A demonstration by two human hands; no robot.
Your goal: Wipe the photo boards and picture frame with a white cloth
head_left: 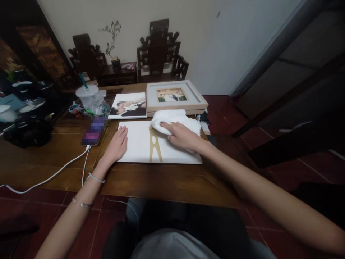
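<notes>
A white rectangular panel [136,144] with a tan, A-shaped piece [154,147] on its face lies flat on the wooden table. My left hand [117,144] rests flat over the panel's left edge, fingers together and stretched forward. Bunched under my right hand [181,136] is a fluffy white cloth [172,117], pressed onto the panel's upper right part. My index finger points into the folds; part of the cloth spreads past the panel's far edge. Just beyond the panel lies a smaller photo panel [129,105], and beside it are stacked framed pictures [176,95].
Left of the panel, a phone [95,131] is plugged into a white cable [61,169]. Farther back stand a plastic cup with a straw [87,94] and a crumpled clear bag [98,104]. A black camera [28,131] sits at the far left. The table's front edge [161,198] is close to my lap.
</notes>
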